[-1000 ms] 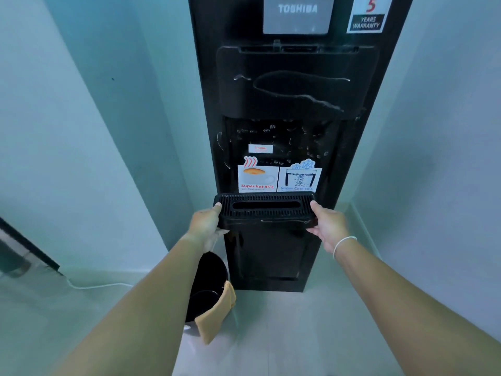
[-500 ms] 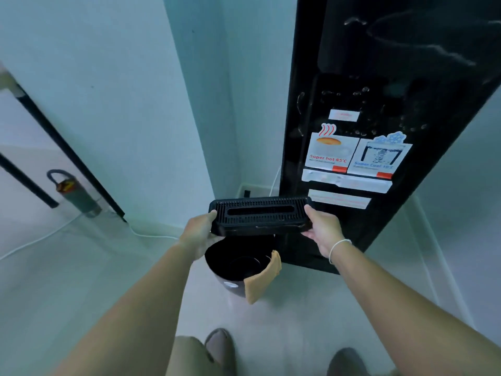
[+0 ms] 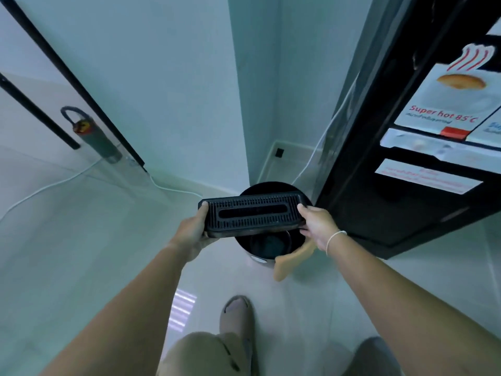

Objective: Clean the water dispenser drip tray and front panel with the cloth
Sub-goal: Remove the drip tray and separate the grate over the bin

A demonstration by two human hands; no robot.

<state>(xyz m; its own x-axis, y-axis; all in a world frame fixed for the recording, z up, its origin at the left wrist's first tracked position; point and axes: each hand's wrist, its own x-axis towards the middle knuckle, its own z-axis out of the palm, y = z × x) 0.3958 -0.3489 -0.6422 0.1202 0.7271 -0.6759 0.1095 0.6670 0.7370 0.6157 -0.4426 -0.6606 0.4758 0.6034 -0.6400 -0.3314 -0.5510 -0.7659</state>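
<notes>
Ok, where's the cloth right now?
In the head view, the cloth hangs over the near right rim of the black bin on the floor, just below the right hand and left of the dispenser.

At frame centre, the black slotted plastic drip tray (image 3: 254, 214) sits above the round black bucket (image 3: 271, 241); the tall black water dispenser (image 3: 401, 185) fills the right.
</notes>
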